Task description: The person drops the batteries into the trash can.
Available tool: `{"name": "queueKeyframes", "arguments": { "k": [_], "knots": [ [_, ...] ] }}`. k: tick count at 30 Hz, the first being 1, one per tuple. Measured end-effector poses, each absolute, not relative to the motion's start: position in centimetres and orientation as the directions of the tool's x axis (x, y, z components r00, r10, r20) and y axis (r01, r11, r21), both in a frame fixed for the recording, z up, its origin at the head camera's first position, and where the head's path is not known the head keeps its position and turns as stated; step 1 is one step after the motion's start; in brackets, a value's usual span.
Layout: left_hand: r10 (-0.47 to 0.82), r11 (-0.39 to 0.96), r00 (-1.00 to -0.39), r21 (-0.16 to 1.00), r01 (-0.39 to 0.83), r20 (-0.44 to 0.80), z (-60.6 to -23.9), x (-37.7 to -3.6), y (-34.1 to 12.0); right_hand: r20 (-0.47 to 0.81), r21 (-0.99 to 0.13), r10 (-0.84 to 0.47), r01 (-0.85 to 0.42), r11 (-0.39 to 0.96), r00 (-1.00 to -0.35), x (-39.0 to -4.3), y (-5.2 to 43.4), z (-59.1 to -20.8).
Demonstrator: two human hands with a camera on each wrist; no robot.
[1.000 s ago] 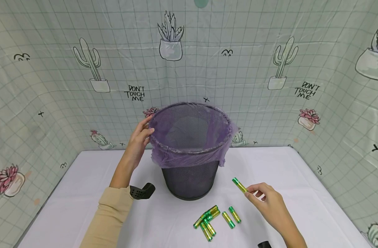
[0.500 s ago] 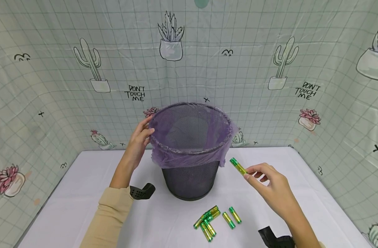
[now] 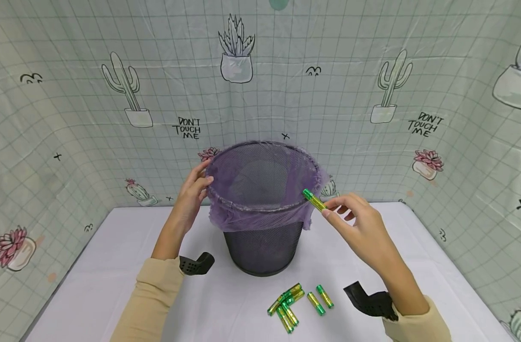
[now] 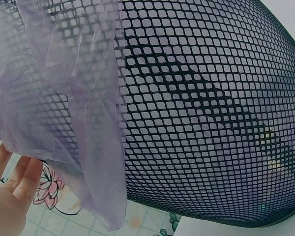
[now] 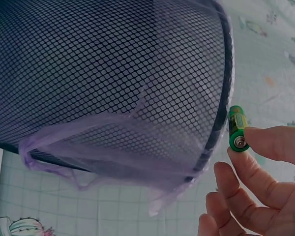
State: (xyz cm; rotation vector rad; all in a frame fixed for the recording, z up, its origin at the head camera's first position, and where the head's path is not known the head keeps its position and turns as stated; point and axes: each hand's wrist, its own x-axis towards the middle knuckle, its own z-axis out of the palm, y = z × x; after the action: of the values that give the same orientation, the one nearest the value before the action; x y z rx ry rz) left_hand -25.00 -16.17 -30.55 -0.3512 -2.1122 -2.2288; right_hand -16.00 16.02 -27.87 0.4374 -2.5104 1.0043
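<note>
A black mesh wastebasket (image 3: pixel 262 254) stands upright on the table, lined with a thin purple bag (image 3: pixel 256 219) folded over its rim. At the left of the rim my left hand (image 3: pixel 188 199) grips it, thumb towards the opening and fingers round the outside. My right hand (image 3: pixel 363 228) pinches a green-and-gold battery (image 3: pixel 315 200) between thumb and fingertips. The battery's far end overlaps the basket's right rim in the head view. In the right wrist view one metal end of the battery (image 5: pixel 238 130) faces the camera, close by the rim.
Several more batteries (image 3: pixel 288 315) lie in a crossed cluster on the white table (image 3: pixel 226 304) in front of the basket. Two others, a left one (image 3: pixel 316 303) and a right one (image 3: pixel 325 296), lie beside them. A cactus-print cloth (image 3: pixel 260 109) encloses the back and sides.
My right hand has risen and moved left with the battery, from over the table at right up to the basket's right rim. My left hand and the basket have stayed in place.
</note>
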Motion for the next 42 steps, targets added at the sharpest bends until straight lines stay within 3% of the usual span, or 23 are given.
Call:
{"name": "queueKeyframes", "arguments": {
  "k": [17, 36, 42],
  "knots": [
    [0.11, -0.066, -0.975, 0.98, 0.188, 0.195, -30.7, -25.0, -16.0, 0.458, -0.568, -0.196, -0.455, 0.686, -0.867, -19.0, 13.7, -26.4],
    [0.116, -0.063, -0.975, 0.981, 0.183, 0.19, -30.5, -25.0, -16.1, 0.505, -0.552, -0.136, -0.44, 0.708, -0.852, -18.4, 16.4, -28.1],
    [0.124, -0.05, -0.976, 0.983, 0.176, 0.181, -30.5, -25.1, -16.1, 0.471, -0.569, -0.105, -0.392, 0.722, -0.876, -17.4, 17.4, -29.5]
  ]
}}
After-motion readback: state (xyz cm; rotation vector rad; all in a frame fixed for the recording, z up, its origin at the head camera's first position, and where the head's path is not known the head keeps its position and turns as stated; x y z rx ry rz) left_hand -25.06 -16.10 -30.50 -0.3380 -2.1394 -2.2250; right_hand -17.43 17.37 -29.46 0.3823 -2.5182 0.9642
